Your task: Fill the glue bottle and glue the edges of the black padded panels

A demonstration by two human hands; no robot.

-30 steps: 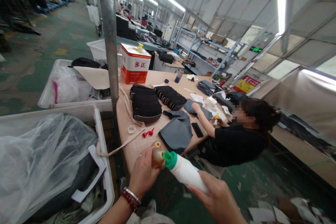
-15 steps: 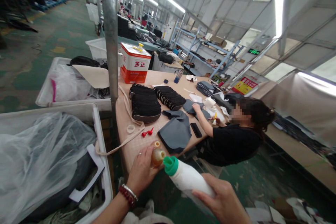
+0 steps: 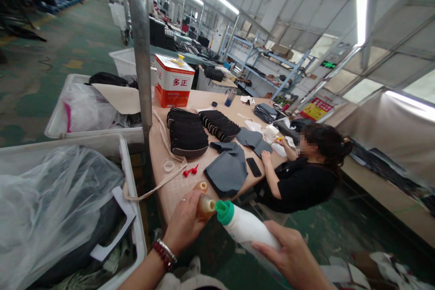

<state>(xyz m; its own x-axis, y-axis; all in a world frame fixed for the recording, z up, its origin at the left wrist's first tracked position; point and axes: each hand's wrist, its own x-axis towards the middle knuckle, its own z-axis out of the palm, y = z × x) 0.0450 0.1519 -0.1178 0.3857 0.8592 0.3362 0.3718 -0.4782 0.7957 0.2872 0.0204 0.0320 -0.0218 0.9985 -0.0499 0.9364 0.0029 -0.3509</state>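
Note:
My left hand grips a small amber bottle just off the near corner of the tan table. My right hand holds a white plastic bottle with a green neck, tilted so its spout touches the small bottle's mouth. A second small amber bottle stands on the table just beyond. Two red caps and a clear ring lie nearby.
A seated person in black works at the table's right side among grey fabric pieces, stacked black pieces and a phone. A red-and-white tin, a metal pole and white bins stand left.
My hands and both bottles have barely shifted. The seated person drew the near arm back from the grey pieces toward the phone and leaned back slightly.

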